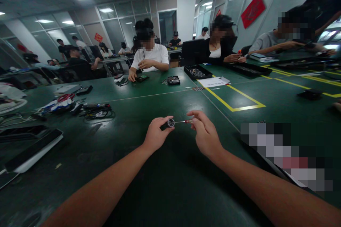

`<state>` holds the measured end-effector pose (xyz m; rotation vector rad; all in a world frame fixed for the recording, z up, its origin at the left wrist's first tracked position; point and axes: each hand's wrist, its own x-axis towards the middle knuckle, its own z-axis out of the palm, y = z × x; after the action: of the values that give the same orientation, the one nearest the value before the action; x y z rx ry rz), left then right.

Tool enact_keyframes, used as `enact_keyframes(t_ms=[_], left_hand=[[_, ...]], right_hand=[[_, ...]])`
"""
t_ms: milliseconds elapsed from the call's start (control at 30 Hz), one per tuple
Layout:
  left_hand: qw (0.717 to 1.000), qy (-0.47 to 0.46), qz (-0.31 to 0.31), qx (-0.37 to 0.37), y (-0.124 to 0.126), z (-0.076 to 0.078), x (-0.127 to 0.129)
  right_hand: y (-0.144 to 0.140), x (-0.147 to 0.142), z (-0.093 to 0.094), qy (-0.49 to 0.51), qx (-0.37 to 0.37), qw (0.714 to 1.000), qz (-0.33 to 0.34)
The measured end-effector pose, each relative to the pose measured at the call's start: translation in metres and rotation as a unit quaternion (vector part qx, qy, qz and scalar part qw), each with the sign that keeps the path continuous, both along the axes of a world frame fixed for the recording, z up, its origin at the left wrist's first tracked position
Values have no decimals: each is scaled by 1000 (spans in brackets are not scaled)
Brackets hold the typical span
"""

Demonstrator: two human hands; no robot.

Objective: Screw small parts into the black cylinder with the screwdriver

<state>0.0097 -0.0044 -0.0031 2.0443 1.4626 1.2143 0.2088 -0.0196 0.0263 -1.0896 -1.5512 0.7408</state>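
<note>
- Left hand (155,135) is pinched shut on a small round metal part (171,122), held up above the green table (149,184), about mid-frame.
- Right hand (205,135) has its fingers closed on a thin screwdriver (184,121), red bit of handle showing, tip pointed straight into the part's face.
- Looks to me like the tip is being seated, or a tiny screw is being worked. Too small to tell which.
- Next bit probably needs the left hand rock steady while the right twists gently, keeping the shaft lined up so it doesn't slip.
- Co-workers (149,55) sit well apart across the table.
</note>
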Motion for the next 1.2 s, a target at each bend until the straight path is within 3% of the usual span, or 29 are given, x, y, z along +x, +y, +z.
enact_keyframes(t_ms=[267, 500, 700, 967, 1200], left_hand=[[1000, -16, -2, 6, 3, -6, -2], [1000, -25, 14, -11, 3, -3, -2], [1000, -18, 6, -4, 2, -3, -1], [1000, -8, 4, 0, 0, -1, -1], [1000, 25, -12, 11, -1, 1, 0]], right_hand=[[0, -2, 3, -71, 1, 997, -29], [2, -2, -2, -37, -7, 999, -14], [0, 0, 4, -80, -15, 996, -32], [4, -1, -4, -2, 16, 1000, -15], [5, 2, 0, -63, -7, 997, -49]])
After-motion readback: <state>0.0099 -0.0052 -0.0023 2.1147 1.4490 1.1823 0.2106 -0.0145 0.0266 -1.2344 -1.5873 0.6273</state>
